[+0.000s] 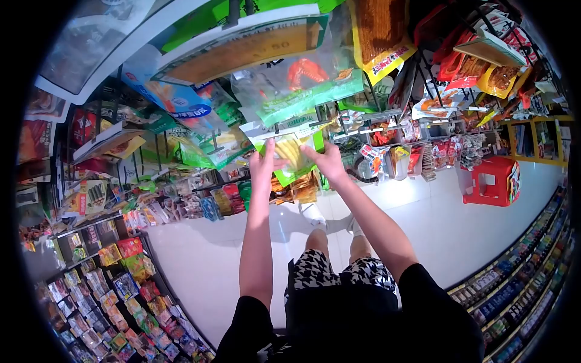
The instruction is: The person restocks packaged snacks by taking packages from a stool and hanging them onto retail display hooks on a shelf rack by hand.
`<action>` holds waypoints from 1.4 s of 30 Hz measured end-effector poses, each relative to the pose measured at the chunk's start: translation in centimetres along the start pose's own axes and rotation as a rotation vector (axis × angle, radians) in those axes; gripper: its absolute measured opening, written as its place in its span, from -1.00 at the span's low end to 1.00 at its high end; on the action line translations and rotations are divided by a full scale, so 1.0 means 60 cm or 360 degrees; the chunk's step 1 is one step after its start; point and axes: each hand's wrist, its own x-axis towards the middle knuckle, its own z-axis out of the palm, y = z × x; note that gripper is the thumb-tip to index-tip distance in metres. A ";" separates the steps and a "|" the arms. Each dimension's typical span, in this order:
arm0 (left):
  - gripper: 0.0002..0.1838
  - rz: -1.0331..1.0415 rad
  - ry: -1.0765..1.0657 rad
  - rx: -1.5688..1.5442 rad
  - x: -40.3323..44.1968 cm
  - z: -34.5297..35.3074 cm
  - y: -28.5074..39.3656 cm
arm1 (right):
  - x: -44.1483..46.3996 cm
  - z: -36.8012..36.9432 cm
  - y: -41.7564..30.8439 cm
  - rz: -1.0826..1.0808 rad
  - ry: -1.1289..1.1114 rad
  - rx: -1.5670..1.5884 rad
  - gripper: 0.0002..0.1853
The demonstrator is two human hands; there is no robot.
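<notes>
Both my hands grip a clear and green snack bag (293, 152) with pale yellow strips inside, held in front of the hanging display. My left hand (264, 162) pinches its left edge, thumb on the front. On the right edge, my right hand (327, 161) does the same, thumb over the window. The bag's top is close to a metal hook; I cannot tell whether it hangs on it. Just above hangs a larger clear bag with a green base (308, 91), showing something orange-red.
Hooks with many packets spread left and right. A red plastic stool (491, 181) stands on the white floor (423, 224) at right. Shelves of small packets (115, 296) are at lower left, stocked shelves (514, 284) at lower right. A large price sign (242, 48) juts out overhead.
</notes>
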 end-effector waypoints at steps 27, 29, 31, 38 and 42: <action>-0.77 0.0446 0.0279 -0.0159 0.114 0.026 0.038 | 0.125 0.077 0.010 -0.0311 0.0321 0.0377 -0.57; -0.76 0.0542 0.0262 -0.0178 0.102 0.030 0.035 | 0.132 0.079 0.019 -0.0377 0.0350 0.0309 -0.56; -0.71 0.0595 0.0224 -0.0080 0.103 0.024 0.030 | 0.146 0.078 0.035 -0.0268 0.0331 0.0195 -0.51; -0.60 0.0600 0.0071 0.0096 0.119 0.007 0.030 | 0.137 0.089 0.019 -0.0226 0.0358 0.0222 -0.63; -0.53 0.0651 -0.0040 0.0097 0.113 0.004 0.032 | 0.122 0.085 -0.017 -0.0343 0.0204 0.0164 -0.59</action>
